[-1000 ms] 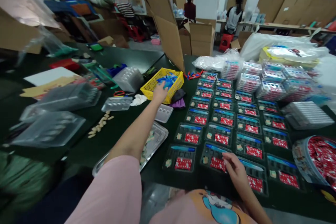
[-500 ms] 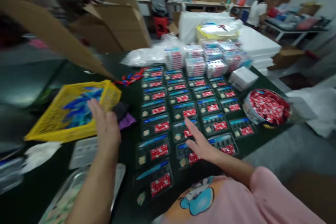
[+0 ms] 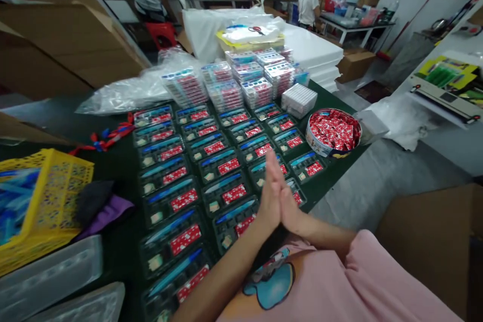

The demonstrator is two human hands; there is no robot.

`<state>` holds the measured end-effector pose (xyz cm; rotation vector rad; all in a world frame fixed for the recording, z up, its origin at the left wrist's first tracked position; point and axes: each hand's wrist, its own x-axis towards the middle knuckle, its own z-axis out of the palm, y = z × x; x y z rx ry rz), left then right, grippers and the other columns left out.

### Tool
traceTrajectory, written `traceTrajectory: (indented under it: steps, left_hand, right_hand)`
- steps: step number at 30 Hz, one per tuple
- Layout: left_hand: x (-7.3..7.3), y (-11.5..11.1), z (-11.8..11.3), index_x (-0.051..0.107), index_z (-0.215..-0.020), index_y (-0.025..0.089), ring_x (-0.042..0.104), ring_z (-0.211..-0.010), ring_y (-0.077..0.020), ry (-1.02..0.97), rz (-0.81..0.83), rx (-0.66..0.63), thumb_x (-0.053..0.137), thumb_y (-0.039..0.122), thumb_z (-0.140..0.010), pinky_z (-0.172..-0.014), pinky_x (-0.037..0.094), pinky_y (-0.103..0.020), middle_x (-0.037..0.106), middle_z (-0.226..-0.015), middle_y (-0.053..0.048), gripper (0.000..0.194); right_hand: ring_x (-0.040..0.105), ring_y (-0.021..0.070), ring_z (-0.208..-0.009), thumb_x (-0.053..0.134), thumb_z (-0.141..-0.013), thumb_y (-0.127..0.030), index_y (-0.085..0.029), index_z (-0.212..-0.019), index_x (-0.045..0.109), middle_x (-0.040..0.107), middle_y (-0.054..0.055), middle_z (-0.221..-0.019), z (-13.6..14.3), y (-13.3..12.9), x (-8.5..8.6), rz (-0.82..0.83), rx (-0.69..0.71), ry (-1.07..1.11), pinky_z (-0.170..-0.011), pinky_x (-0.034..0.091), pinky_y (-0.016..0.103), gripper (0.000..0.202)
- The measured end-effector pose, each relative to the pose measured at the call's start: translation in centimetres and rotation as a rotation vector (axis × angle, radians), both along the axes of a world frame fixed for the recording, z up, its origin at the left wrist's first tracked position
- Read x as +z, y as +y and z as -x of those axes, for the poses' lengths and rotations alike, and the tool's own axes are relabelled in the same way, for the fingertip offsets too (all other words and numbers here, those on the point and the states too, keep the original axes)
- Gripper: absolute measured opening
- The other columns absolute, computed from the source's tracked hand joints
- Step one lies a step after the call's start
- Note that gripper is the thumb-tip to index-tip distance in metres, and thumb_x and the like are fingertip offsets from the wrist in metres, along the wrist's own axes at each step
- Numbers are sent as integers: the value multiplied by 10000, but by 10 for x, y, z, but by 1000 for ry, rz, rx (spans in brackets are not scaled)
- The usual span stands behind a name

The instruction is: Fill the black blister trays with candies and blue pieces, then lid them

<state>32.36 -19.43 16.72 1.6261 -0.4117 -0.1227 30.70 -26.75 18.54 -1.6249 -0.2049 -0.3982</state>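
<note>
My left hand (image 3: 270,202) and my right hand (image 3: 291,209) meet palm to palm in front of my chest, fingers stretched out and pointing away from me. Nothing shows between them. They are above the near right part of several rows of clear plastic trays (image 3: 222,183). Each tray has a blue pen (image 3: 172,227), a red packet with white dots (image 3: 185,239) and a small pale piece (image 3: 155,262). Some trays are partly hidden behind my hands and forearms.
A yellow basket (image 3: 60,201) of blue pens stands at left, beside a purple cloth (image 3: 107,214). A round tin (image 3: 320,146) of red packets sits at right. Stacked packaged sets (image 3: 226,93) and plastic bags (image 3: 128,93) lie behind. Two people work in the background.
My left hand has moved right, away from the basket, and joined my right hand palm to palm. The view has turned to the right.
</note>
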Motion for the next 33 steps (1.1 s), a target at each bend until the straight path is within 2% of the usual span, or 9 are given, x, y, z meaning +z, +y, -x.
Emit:
traceTrajectory:
  steps: [4,8,11,14,17,20,25,29,33]
  left_hand:
    - [-5,-53,43,39,-1582,289,67,-1525,-286,-161,-59,-584,396,632,-916,-1241,112,-468,81,-1665,-55,830]
    - [-15,-71,61,199,-1566,266,118,-1497,-404,-136,-268,-1008,632,674,-766,-1191,210,-565,-30,-1660,-115,997]
    - [-17,-82,55,185,-1569,266,65,-1510,-382,-118,-241,-760,619,652,-793,-1196,194,-558,-77,-1654,-124,969]
    - [-20,-101,56,93,-1580,279,-29,-1516,-352,-232,-156,-518,532,631,-860,-1210,99,-573,-77,-1657,-102,914]
    - [-31,-115,73,82,-1582,242,6,-1513,-378,-351,-193,-590,573,690,-797,-1206,48,-602,57,-1655,-143,1028]
    - [-44,-115,95,73,-1579,154,67,-1510,-384,-357,-248,-759,649,733,-702,-1214,84,-574,151,-1629,-204,1199]
    - [-48,-104,97,209,-1562,210,29,-1500,-428,-281,-321,-777,664,725,-697,-1165,128,-664,27,-1648,-178,1105]
    - [-39,-84,70,219,-1561,213,-1,-1504,-415,-215,-330,-521,733,665,-671,-1174,143,-639,0,-1645,-194,1123]
    - [-27,-28,57,136,-1574,259,137,-1507,-351,-23,-364,-472,743,571,-723,-1189,234,-535,33,-1651,-161,1090]
  right_hand:
    - [253,180,-1488,237,-978,-625,-295,-1478,403,363,32,-1570,13,-101,-9,-159,-317,32,-1230,176,450,622]
    - [306,224,-1465,421,-927,-582,-262,-1467,399,341,92,-1577,32,-191,-36,-212,-629,116,-1193,192,525,628]
    - [261,233,-1485,323,-947,-576,-317,-1509,312,257,70,-1615,55,-195,-60,-296,-762,110,-1170,204,576,619]
    - [257,220,-1489,134,-971,-594,-410,-1508,292,240,7,-1623,78,-150,-74,-385,-676,82,-1135,293,577,589]
    - [333,240,-1457,68,-943,-665,-424,-1529,233,277,16,-1610,91,-117,-71,-405,-457,122,-1060,414,538,654]
    - [381,238,-1432,66,-924,-710,-414,-1524,233,309,35,-1597,92,-133,-59,-483,-374,170,-1061,419,541,689]
    - [396,221,-1421,186,-940,-694,-385,-1449,391,339,40,-1583,78,-167,-46,-583,-435,131,-1106,381,526,630]
    - [433,254,-1396,240,-910,-738,-340,-1460,394,374,83,-1562,70,-133,-49,-456,-301,150,-1106,380,550,696]
    - [490,297,-1347,385,-864,-759,-277,-1379,498,455,142,-1500,69,-99,-59,-376,-109,193,-1094,392,563,715]
